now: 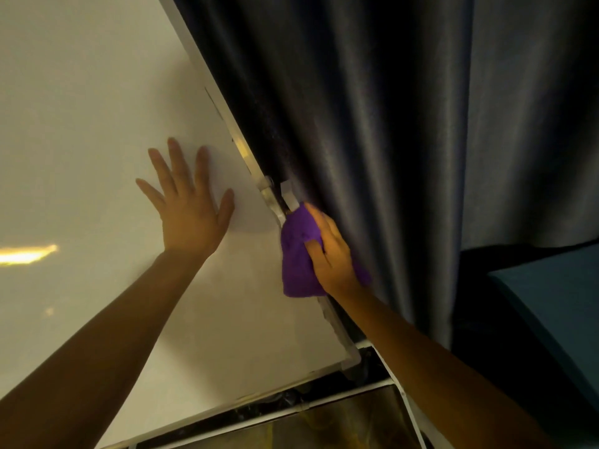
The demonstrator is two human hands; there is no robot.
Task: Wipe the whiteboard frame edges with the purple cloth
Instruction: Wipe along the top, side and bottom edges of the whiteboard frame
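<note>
The whiteboard [81, 124] fills the view from 12 o'clock round to 8 o'clock, a pale, glossy face tilted in the picture, with one bright streak of reflected light at 9 o'clock. Its one visible side frame edge [238, 142] runs from 12 o'clock down toward 5 o'clock, where it meets the bottom edge at a corner. A dark blue curtain [372, 124] hangs in folds just beside that edge, filling 1 to 3 o'clock, and a teal surface [557, 312] lies at 4 o'clock. Two bare hands show. The left hand [189, 209] lies flat on the board face near centre, fingers straight and spread. The right hand [330, 254] holds the one purple cloth [298, 254] against the frame edge just right of centre, thumb and fingers curled round the bunched fabric.
</note>
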